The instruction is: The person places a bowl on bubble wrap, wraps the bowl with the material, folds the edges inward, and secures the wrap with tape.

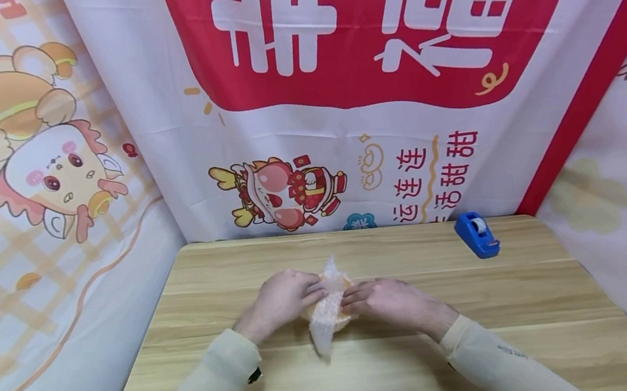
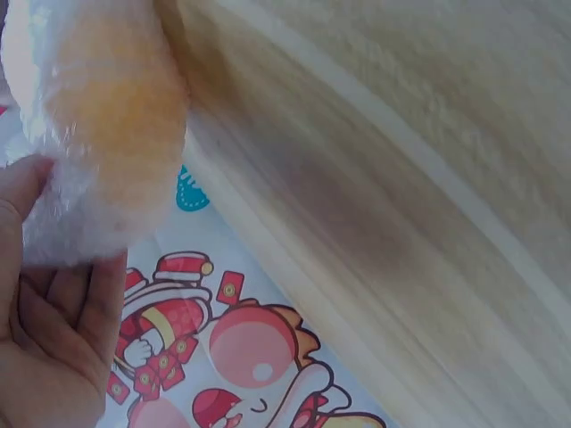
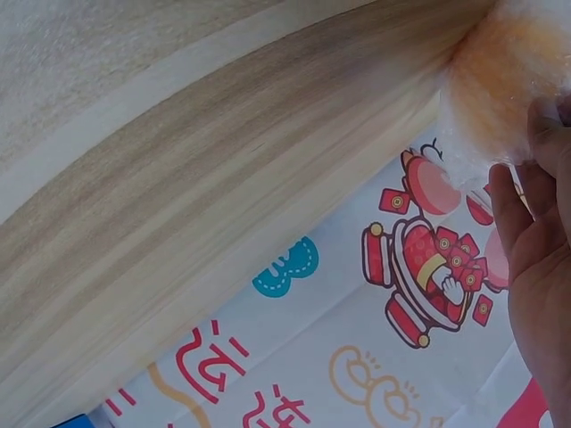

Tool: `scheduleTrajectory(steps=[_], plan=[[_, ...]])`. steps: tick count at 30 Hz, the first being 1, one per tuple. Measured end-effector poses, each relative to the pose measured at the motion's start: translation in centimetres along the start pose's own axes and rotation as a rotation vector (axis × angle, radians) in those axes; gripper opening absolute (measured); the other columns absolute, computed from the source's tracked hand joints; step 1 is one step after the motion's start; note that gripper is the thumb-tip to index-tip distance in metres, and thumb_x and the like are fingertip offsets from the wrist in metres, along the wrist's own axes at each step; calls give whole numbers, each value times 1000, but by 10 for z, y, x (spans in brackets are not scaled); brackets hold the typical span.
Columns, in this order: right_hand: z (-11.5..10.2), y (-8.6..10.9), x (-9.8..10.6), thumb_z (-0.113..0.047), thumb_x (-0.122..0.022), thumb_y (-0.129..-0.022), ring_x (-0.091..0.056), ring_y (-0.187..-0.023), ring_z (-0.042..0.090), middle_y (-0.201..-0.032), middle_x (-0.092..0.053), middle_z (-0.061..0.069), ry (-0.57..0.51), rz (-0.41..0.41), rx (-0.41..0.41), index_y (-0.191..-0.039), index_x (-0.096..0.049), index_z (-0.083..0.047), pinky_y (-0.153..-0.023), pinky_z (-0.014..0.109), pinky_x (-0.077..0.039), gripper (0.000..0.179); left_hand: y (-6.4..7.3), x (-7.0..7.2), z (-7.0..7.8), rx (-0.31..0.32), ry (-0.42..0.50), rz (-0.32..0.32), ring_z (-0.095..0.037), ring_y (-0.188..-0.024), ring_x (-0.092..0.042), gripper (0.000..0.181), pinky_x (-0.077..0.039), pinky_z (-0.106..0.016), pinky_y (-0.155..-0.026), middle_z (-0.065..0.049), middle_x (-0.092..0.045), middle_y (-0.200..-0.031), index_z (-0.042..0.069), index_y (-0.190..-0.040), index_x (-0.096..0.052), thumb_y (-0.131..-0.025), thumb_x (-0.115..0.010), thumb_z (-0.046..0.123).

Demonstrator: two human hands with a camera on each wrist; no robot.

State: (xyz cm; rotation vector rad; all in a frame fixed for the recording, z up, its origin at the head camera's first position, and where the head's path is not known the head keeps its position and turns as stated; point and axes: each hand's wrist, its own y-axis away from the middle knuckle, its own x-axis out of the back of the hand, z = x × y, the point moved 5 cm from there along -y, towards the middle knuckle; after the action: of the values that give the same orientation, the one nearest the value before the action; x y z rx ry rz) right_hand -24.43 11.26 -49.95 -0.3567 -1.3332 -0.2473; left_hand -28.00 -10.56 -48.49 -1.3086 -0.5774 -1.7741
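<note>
An orange, rounded object (image 2: 116,107) shows through clear bubble wrap (image 1: 325,319) around it, over the middle of the wooden table. My left hand (image 1: 284,297) holds the left side of the bundle, its thumb on the wrap and its fingers behind in the left wrist view. From the other side my right hand (image 1: 390,304) grips the wrap between thumb and fingers, as the right wrist view shows. A strip of the wrap stands up between the hands and hangs toward me. The wrap blurs the object, so I cannot tell its kind.
A blue tape dispenser (image 1: 477,235) with a roll of tape stands at the table's back right. The wooden table (image 1: 546,336) reaches back to a printed cloth (image 1: 304,124) hanging behind it. More printed cloth hangs on the left and right.
</note>
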Motion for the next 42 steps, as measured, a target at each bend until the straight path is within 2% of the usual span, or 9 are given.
scheduleTrajectory(steps=[5, 11, 17, 21, 26, 30, 34, 37, 42], plan=[[-1, 0, 0, -9, -74, -110, -77, -145, 18, -154, -81, -7, -5, 12, 5, -143, -83, -22, -126, 40, -63, 37, -5, -4, 4, 7, -110, 17, -16, -88, -83, 23, -72, -43, -85, 1, -92, -107, 18, -117, -89, -112, -82, 39], [0, 1, 2, -9, -73, -111, -77, -144, 20, -154, -81, -4, -52, 34, -4, -144, -83, -21, -126, 41, -63, 37, -11, -9, 5, 55, -174, -21, -12, -80, -76, 25, -67, -38, -76, 2, -90, -102, 19, -119, -90, -109, -85, 41], [0, 3, 4, -8, -77, -109, -79, -142, 20, -151, -83, -2, -81, 59, -12, -143, -84, -20, -123, 40, -65, 37, -13, -12, 5, 113, -124, -22, -16, -92, -78, 36, -69, -40, -83, 0, -88, -112, 16, -130, -81, -105, -90, 40], [0, 3, 4, -7, -78, -108, -80, -140, 20, -150, -83, -1, -102, 68, -8, -142, -84, -20, -122, 40, -65, 37, -12, -14, 6, 124, -67, -10, -23, -111, -80, 52, -72, -47, -100, -5, -82, -134, 14, -146, -71, -104, -92, 37], [0, 3, 3, -7, -76, -109, -80, -139, 20, -149, -84, -1, -102, 78, 7, -142, -85, -20, -122, 39, -66, 36, -14, -16, 10, 85, -202, 26, -30, -134, -73, 74, -66, -53, -119, -10, -74, -150, 11, -156, -64, -99, -96, 45], [0, 2, 3, -7, -74, -110, -80, -140, 20, -150, -83, -1, -118, 71, 11, -143, -84, -20, -123, 39, -65, 37, -16, -16, 14, 39, -318, 76, -26, -121, -72, 72, -67, -47, -111, -7, -74, -134, 10, -145, -66, -95, -100, 48], [0, 2, 4, -7, -74, -110, -79, -141, 20, -151, -83, -1, -137, 71, 11, -144, -84, -20, -124, 40, -65, 37, -14, -14, 19, 19, -272, 87, -23, -106, -74, 59, -73, -42, -100, -6, -74, -126, 10, -139, -63, -99, -97, 39], [0, 2, 4, -6, -75, -110, -80, -140, 20, -150, -83, 0, -125, 75, 16, -143, -84, -19, -123, 39, -65, 37, -10, -13, 21, 3, -213, 79, -23, -105, -76, 52, -74, -42, -97, -7, -74, -126, 10, -142, -62, -105, -92, 30], [-1, 2, 5, -7, -74, -110, -80, -140, 19, -150, -83, -1, -103, 60, 13, -144, -84, -19, -123, 38, -64, 37, -4, -10, 21, -82, -233, 70, -22, -104, -77, 29, -74, -41, -95, -4, -79, -124, 15, -137, -70, -111, -83, 20]])
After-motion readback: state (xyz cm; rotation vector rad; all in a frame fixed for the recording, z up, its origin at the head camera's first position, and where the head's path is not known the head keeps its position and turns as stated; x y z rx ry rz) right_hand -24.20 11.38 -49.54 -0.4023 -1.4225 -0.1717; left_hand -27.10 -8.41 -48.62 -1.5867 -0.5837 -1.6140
